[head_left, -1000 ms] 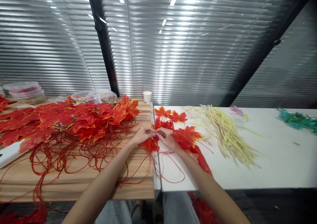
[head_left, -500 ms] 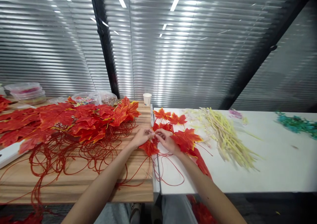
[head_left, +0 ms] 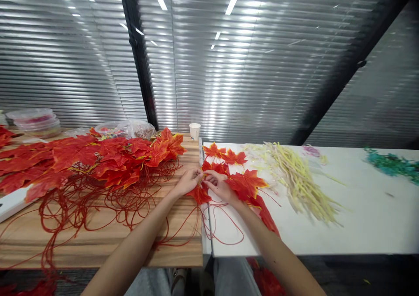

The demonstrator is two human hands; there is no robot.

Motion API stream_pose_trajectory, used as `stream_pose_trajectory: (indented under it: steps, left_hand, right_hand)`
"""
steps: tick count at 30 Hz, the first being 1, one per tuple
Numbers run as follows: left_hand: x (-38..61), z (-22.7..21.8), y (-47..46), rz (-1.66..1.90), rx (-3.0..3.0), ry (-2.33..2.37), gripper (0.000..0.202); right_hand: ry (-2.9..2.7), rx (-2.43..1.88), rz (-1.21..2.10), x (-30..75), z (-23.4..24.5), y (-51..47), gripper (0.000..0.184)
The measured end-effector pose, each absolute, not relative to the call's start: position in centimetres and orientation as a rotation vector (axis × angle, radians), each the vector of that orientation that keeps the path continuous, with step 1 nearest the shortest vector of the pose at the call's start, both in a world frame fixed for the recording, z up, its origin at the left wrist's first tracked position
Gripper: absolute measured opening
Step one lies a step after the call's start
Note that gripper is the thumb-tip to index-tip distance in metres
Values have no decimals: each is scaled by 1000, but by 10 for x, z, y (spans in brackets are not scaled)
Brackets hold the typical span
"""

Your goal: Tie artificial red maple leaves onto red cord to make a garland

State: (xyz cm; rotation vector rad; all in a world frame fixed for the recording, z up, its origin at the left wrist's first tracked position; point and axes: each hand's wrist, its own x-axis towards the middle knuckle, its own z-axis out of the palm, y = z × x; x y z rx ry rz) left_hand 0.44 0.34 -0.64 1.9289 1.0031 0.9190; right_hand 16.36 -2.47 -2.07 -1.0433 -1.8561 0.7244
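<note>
The bare left hand (head_left: pixel 187 182) and right hand (head_left: pixel 221 187) are close together, fingers (head_left: pixel 198 176) bent; I can't make out what lies between their tips. Just on the near side of the fingers is a red, pointed artificial leaf (head_left: pixel 200 195). Left of them, red-and-yellow maple-shaped leaves (head_left: pixel 113 156) lie heaped on the wood-grained desk (head_left: pixel 181 257); right, pale yellow stringy strands (head_left: pixel 301 184) on the white desk (head_left: pixel 363 219); beyond, a white paper cup (head_left: pixel 194 132).

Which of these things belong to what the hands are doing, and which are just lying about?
Seemingly part of the job:
- red leaf under the left hand and right hand
- leaf pile and red cords on the left

Apparently just lying about:
- paper cup
- yellow strands
- green foliage
- plastic tubs
</note>
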Motion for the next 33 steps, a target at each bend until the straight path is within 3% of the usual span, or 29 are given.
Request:
stream_pose_trajectory:
  steps: [33]
  left_hand:
    - [7,-2,-3,921,2247,1117,18]
  right_hand:
    - [-1889,-1023,651,162,-17,-27,24]
